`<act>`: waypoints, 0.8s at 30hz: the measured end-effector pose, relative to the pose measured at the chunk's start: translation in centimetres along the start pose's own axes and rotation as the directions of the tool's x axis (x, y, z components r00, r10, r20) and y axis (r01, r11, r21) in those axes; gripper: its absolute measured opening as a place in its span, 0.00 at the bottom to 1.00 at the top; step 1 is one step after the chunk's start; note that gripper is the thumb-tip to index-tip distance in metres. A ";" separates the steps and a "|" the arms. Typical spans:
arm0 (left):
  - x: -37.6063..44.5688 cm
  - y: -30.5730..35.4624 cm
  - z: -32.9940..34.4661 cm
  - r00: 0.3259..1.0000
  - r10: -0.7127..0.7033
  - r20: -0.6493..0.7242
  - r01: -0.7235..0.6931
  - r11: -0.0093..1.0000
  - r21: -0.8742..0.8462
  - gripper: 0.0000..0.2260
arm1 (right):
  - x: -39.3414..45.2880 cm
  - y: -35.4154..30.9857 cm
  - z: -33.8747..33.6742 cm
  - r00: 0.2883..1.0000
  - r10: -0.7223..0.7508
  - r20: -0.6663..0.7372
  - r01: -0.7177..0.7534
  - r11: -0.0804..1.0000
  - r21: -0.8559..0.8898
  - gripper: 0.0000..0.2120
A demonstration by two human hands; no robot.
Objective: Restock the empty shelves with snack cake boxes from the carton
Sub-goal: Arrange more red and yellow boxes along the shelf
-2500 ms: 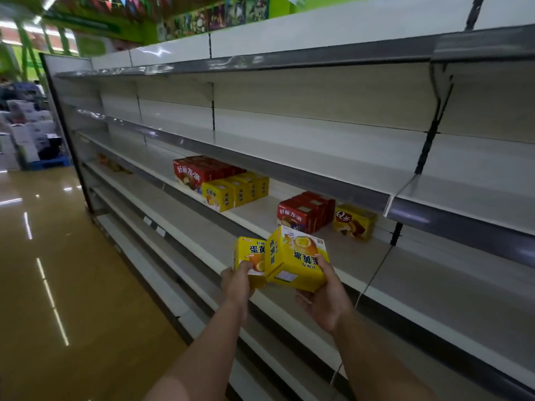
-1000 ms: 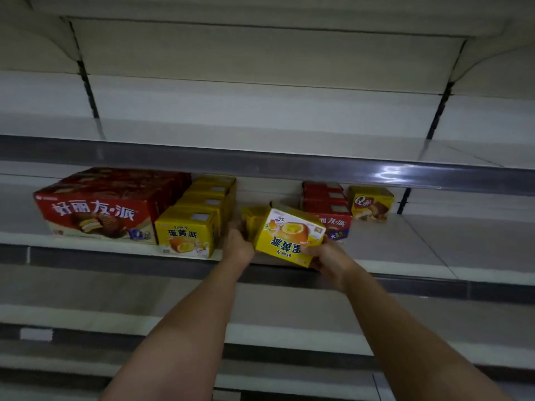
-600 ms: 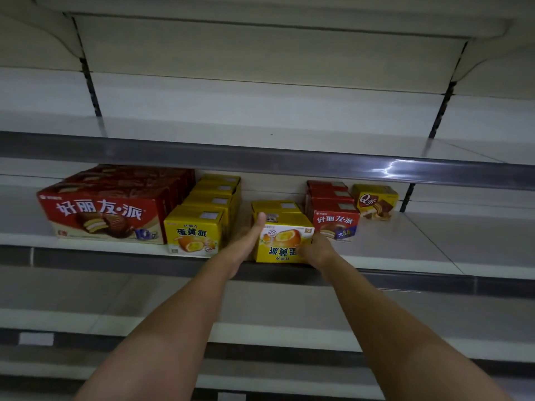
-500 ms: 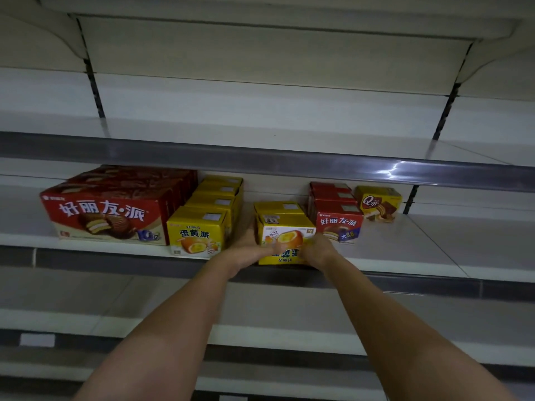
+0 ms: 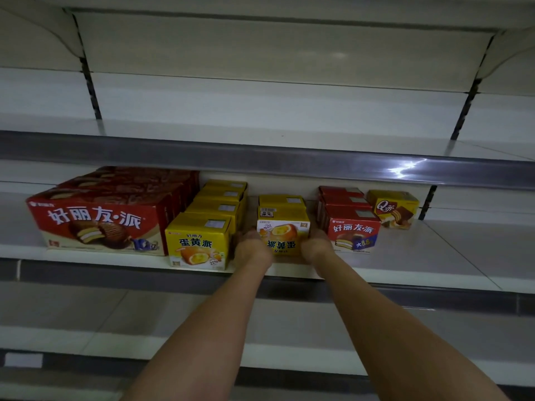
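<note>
On the stocked shelf (image 5: 419, 256), the leftmost item is a large red pie box (image 5: 98, 224), with further red boxes in file behind it. Just beside it on the right stands a row of yellow boxes (image 5: 202, 241), four deep. Next comes the left hand (image 5: 253, 250), placed against the left front edge of the front yellow box (image 5: 283, 235) (its front print reads upside down). This box stands on the shelf near the front lip, with a second yellow box (image 5: 282, 200) directly behind it. The right hand (image 5: 315, 246) sits against the right front edge. The box lies between both hands; the fingers are hidden behind the knuckles, so their curl and grip cannot be determined. Further right stands a row of small red boxes (image 5: 353, 230), then a single yellow-and-brown box (image 5: 393, 208) set further back.
</note>
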State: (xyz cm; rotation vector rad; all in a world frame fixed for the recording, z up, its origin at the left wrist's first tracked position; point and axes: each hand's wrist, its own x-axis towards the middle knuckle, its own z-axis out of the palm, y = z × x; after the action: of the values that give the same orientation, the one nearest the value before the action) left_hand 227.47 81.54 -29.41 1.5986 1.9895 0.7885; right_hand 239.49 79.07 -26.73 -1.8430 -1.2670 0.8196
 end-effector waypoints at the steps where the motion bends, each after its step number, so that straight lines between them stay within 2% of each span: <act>1: 0.3 0.3 0.2 1.000 -0.020 0.001 0.020 0.999 -0.035 0.19 | 0.4 -0.1 0.3 1.000 0.002 -0.017 -0.002 1.000 0.019 0.13; 4: 1.3 1.0 0.8 0.997 -0.077 -0.006 0.076 0.986 -0.148 0.22 | 1.6 -0.3 1.0 0.998 0.018 -0.067 -0.012 0.995 0.097 0.13; 8: 1.6 1.7 1.4 0.991 -0.100 -0.090 0.067 0.946 -0.316 0.24 | 2.6 -0.3 2.0 0.995 0.025 -0.098 -0.006 0.980 0.199 0.18; 12: 2.2 2.3 2.4 0.990 -0.080 -0.114 0.018 0.886 -0.464 0.23 | 3.3 -0.3 2.5 0.997 0.011 -0.076 0.009 0.967 0.257 0.14; 15: 2.4 2.8 2.4 0.997 -0.055 -0.061 0.021 0.889 -0.457 0.25 | 3.5 -0.5 2.3 0.999 0.009 -0.053 0.008 0.953 0.303 0.13; 20: 2.7 2.8 1.7 0.999 -0.049 -0.021 0.037 0.927 -0.372 0.20 | 4.0 -0.9 2.2 0.994 0.090 -0.065 -0.049 0.881 0.471 0.21; 24: 2.9 2.4 1.4 0.999 -0.041 -0.008 0.035 0.931 -0.363 0.18 | 3.5 -0.9 2.1 0.993 0.105 -0.055 -0.066 0.878 0.475 0.16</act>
State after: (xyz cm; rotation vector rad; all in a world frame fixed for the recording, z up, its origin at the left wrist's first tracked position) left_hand 229.49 84.97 -28.73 1.3365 1.7513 1.0836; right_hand 238.43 83.00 -27.40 -1.5214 -0.8420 0.9925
